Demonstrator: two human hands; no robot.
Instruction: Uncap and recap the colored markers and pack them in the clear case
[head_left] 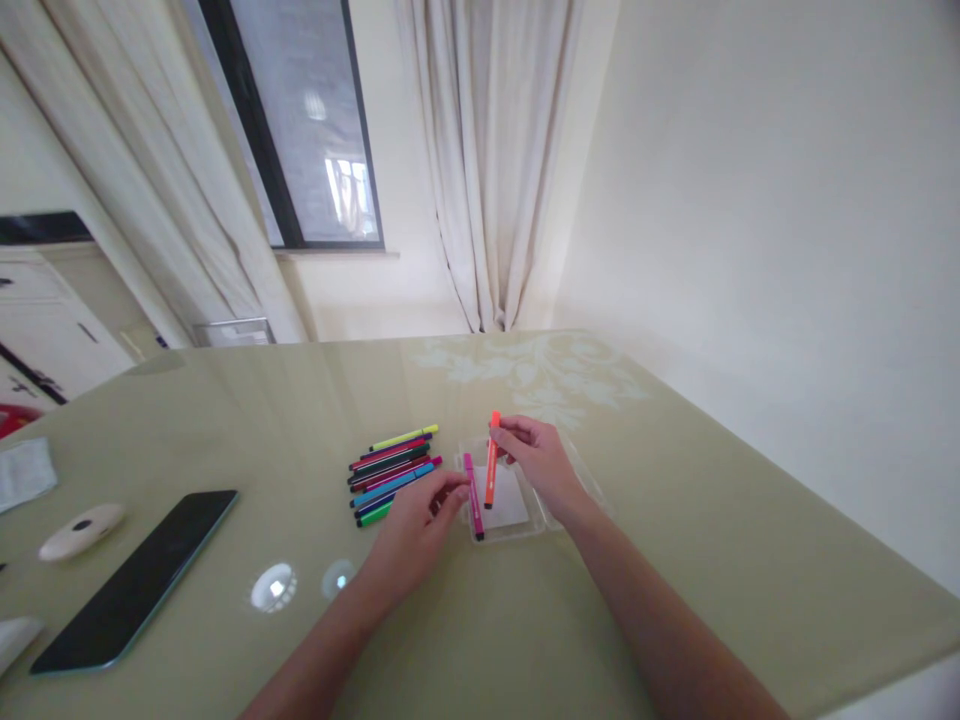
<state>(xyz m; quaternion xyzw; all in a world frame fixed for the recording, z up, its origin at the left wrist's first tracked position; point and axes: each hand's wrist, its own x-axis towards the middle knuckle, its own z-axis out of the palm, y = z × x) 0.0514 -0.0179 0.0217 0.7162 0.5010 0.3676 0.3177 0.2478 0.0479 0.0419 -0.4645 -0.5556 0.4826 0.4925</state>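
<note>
Head view: we log the right hand (541, 458) pinching the orange marker (491, 475) over the clear case (517, 532), left hand (421, 515) at the magenta marker (474, 505), grip unclear.

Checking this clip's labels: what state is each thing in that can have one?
Clear case: appears open.
Orange marker: held by the right hand, dark end down.
Magenta marker: at the case's left side, beside the left hand; grip unclear.
Loose markers: lying side by side.
Tablet: flat, screen dark.
Curtains: parted.
Window: open or shut unclear.
Cabinet drawer: appears shut.
</note>
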